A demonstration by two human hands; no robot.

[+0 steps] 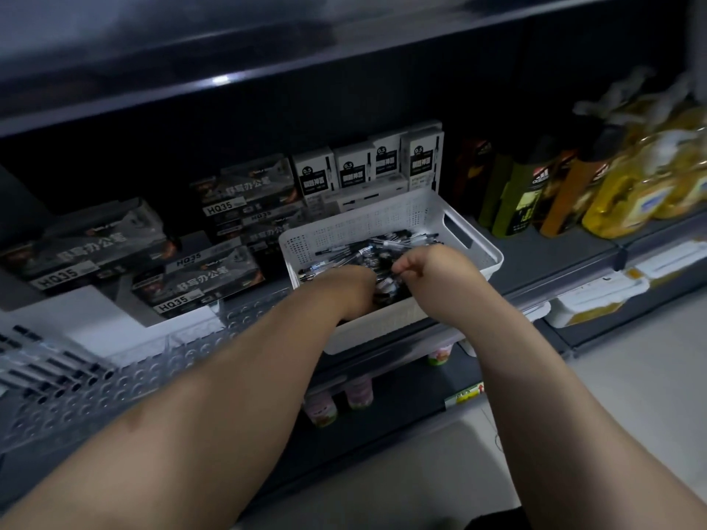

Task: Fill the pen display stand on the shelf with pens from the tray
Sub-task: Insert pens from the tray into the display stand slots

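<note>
A: Fast pass. Where are your hands?
B: Both are down in the white perforated plastic tray (390, 219). It sits at the front edge of the dark grey shelf (554, 262).

A: Left hand?
B: Your left hand (344, 283) is bent at the wrist, with the fingers dipped into the heap of black-and-clear pens (367, 248) in the tray. The back of the hand hides the fingers, so I can't tell the grip.

A: Right one?
B: Your right hand (424, 262) is just beside the left, over the same heap. The fingers are curled and the tips are drawn in against the thumb. It's too blurred to say whether a pen is pinched there.

A: The stand?
B: The clear plastic pen display stand with rows of round holes (153, 376) is left of the tray, along the shelf front. Your left forearm crosses over its right end. A few dark-capped pens (57, 372) sit in its far-left holes.

A: Anything else?
B: Black boxes marked HQ35 (206, 285) are behind the stand. White boxes marked 0.5 (352, 170) stand upright behind the tray. Green, orange and yellow bottles (631, 193) are on the same shelf, right of the tray. Small pink-labelled bottles (359, 392) are on the lower shelf, below the tray.
</note>
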